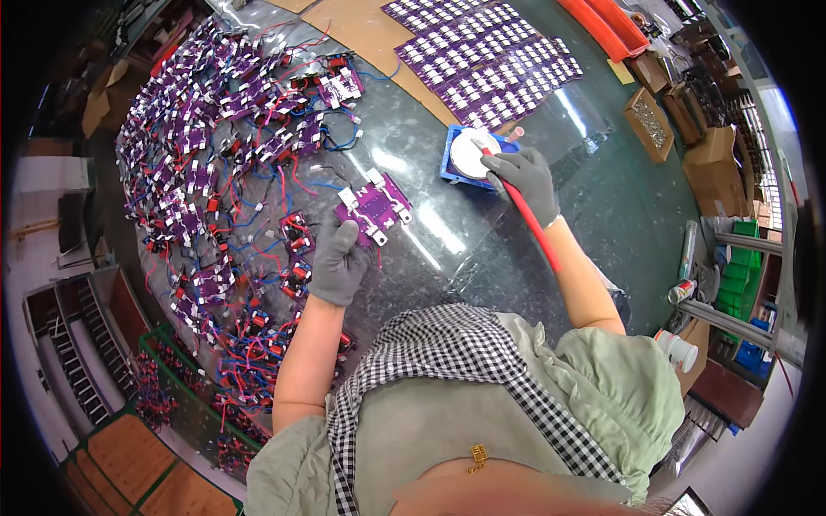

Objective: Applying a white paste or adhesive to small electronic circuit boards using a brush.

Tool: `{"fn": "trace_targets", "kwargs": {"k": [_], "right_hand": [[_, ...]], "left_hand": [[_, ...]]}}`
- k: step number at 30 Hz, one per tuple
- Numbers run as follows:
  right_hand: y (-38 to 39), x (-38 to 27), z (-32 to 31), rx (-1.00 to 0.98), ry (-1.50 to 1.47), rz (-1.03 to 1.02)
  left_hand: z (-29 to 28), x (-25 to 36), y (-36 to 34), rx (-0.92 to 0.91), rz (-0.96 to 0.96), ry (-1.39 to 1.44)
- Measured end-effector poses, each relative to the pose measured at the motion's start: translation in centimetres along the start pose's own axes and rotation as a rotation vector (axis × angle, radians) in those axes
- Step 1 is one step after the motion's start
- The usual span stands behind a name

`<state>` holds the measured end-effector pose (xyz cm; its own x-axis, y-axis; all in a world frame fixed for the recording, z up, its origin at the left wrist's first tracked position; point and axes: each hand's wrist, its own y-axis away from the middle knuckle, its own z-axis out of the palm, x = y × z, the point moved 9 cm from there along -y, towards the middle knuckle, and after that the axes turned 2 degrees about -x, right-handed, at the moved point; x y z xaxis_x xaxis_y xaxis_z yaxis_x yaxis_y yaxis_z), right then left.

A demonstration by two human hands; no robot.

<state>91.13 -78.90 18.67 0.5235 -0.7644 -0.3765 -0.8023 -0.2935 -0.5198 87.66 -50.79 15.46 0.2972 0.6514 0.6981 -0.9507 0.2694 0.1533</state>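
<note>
A purple circuit board [376, 206] with white connectors at its corners is pinched by its lower left edge in my left hand [338, 262], which wears a grey glove. My right hand [531, 182], gloved the same way, is closed around a long, thin red-handled tool [534, 228]. The tool's far tip reaches over a white round container [472, 153], whose exact contents I cannot make out. That container sits in a blue square tray [446, 168] on the dark table. The right fingertips are beside the container's edge.
A heap of wired purple boards [189, 146] covers the table's left side. Rows of unwired purple boards [490, 64] lie at the back, partly on cardboard [366, 34]. An orange bin [609, 30] and a cardboard box of small parts [648, 125] stand at the right.
</note>
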Motion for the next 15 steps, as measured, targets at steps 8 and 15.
{"fn": "trace_targets", "kwargs": {"k": [8, 15], "right_hand": [[-1.1, -8.4, -5.4, 0.092, -0.673, 0.335], [-1.2, -11.2, -5.2, -0.04, -0.603, 0.16]], "left_hand": [[4.3, 1.7, 0.1, -0.115, 0.12, -0.046], [4.6, 3.1, 1.3, 0.0, 0.246, 0.004]]}}
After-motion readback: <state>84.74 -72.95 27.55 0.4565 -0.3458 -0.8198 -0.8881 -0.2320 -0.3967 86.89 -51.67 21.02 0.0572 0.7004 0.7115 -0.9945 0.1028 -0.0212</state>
